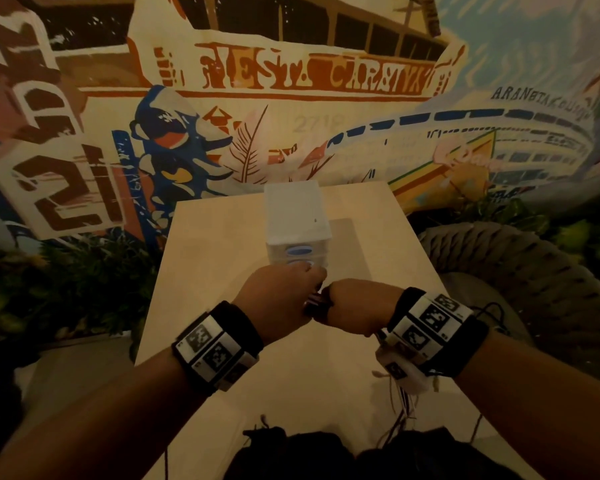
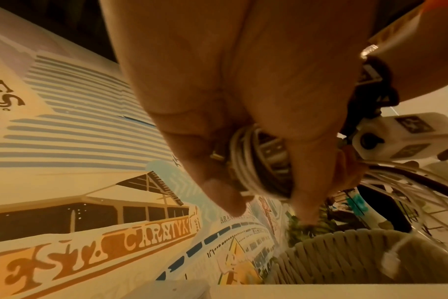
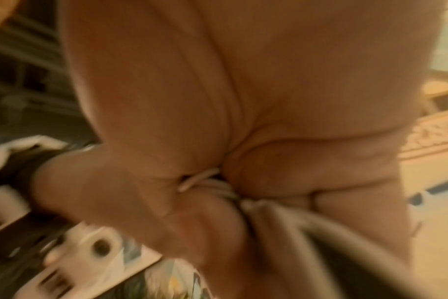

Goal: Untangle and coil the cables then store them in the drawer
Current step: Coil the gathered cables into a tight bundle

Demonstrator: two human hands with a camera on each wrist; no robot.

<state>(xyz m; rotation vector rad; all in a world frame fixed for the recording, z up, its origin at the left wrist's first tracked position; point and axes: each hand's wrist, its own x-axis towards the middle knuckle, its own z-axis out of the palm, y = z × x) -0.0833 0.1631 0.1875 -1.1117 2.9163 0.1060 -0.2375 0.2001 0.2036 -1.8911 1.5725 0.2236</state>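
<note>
My two hands meet over the table's middle, just in front of a small white drawer unit (image 1: 297, 220) with blue oval handles. My left hand (image 1: 284, 296) grips a tight coil of white and dark cables (image 2: 253, 168); a metal USB plug shows among the loops. A short stretch of the coil (image 1: 314, 303) shows between the fists in the head view. My right hand (image 1: 354, 303) is curled round the same bundle (image 3: 207, 184), knuckles against the left hand. The right wrist view is blurred. The drawers look closed.
The pale wooden table (image 1: 229, 237) runs away from me to a painted mural wall. A woven rope chair (image 1: 534, 271) stands to the right and green plants (image 1: 84, 271) to the left. Thin wires hang from my right wristband (image 1: 430, 334).
</note>
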